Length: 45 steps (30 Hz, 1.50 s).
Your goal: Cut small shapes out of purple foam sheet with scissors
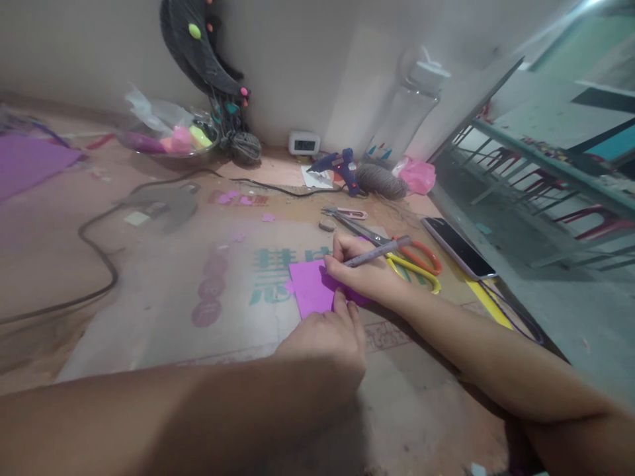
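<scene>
In the head view, a small purple sheet (312,284) lies on printed cardboard (169,291). My right hand (364,268) rests over the sheet's right part, its fingers closed around a pen (380,252) slanting up to the right. The pen's tip is hidden behind my fingers. My left hand (325,340) is closed, curled at the sheet's near edge, with fingertips pressing it down close to my right hand. Just beyond my right hand lie scissors (360,227) with orange and yellow handles, partly covered by that hand.
A blue glue gun (342,168) stands at the back, its black cord (238,180) crossing the table. Nearby are grey yarn (381,180), a small digital clock (304,143) and a clear bottle (404,119). A phone (459,248) lies right; a bowl (171,157) sits back left.
</scene>
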Each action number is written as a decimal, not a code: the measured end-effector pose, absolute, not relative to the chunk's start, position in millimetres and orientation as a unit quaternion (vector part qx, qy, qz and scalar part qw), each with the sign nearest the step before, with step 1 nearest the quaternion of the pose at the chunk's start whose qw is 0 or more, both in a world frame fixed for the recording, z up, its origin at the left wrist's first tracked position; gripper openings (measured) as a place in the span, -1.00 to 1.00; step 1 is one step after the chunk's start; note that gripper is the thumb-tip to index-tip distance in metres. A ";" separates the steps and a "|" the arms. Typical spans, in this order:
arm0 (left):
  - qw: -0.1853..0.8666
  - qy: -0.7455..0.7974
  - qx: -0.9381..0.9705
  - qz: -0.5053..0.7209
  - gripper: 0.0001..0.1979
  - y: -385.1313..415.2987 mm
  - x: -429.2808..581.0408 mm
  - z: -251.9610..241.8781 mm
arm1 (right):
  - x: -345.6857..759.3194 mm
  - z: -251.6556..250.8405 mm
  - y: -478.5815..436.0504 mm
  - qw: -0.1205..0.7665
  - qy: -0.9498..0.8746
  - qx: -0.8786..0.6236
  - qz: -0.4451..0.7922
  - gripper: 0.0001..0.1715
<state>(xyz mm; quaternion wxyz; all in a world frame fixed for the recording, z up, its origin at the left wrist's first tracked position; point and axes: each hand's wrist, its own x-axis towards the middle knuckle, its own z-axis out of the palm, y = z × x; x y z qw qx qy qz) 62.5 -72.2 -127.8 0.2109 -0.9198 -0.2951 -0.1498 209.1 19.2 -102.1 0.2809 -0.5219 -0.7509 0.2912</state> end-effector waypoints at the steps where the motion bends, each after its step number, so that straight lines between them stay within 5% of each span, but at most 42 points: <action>1: 0.210 -0.297 -0.920 -0.146 -0.57 -72.7 62.1 -126.4 | 209.3 -101.5 19.1 0.278 -0.752 -0.521 0.291 -0.68; 26: 0.196 -0.292 -0.924 -0.150 -0.55 -72.0 62.9 -134.1 | 214.3 -105.9 22.6 0.332 -0.735 -0.524 0.273 -0.71; 36: 0.138 -0.282 -0.946 -0.078 -0.55 -63.8 62.3 -120.2 | 218.9 -110.6 35.1 0.455 -0.622 -0.463 0.437 -0.57; 45: 0.092 -0.215 -0.967 -0.106 -0.86 -64.2 55.8 -96.7 | 221.2 -111.8 38.2 0.462 -0.640 -0.452 0.415 -0.54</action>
